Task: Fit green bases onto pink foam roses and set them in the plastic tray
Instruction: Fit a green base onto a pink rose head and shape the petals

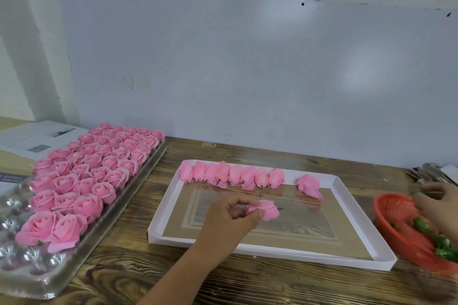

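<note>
Wood-grain counter (138,277) running along a pale wall panel (247,69). At far left, a clear plastic tray (146,176) lying at a slant, packed with upright pink foam roses (81,176), with bare round cells showing at its near left end. Under its far corner, printed papers (37,138). In the middle of the counter, a shallow white box lid (342,188) with a transparent bottom; along its far wall, a row of pink roses (230,174) lying on their sides, and one more loose rose (309,186) just to the right of the row. At right edge, a red mesh basket (396,228) holding green bases (421,224), blurred. Left hand (230,215) over the box lid, thumb and fingers (250,216) pinching the petal end of a single pink rose (269,209), held sideways with its short dark stem end pointing right. Right hand (436,202) above the basket's far rim, motion-blurred; fingers curled, seemingly around something greenish, though impossible to tell for certain. Behind the basket, a heap of thin metal pieces (426,172), too blurred to identify.
</note>
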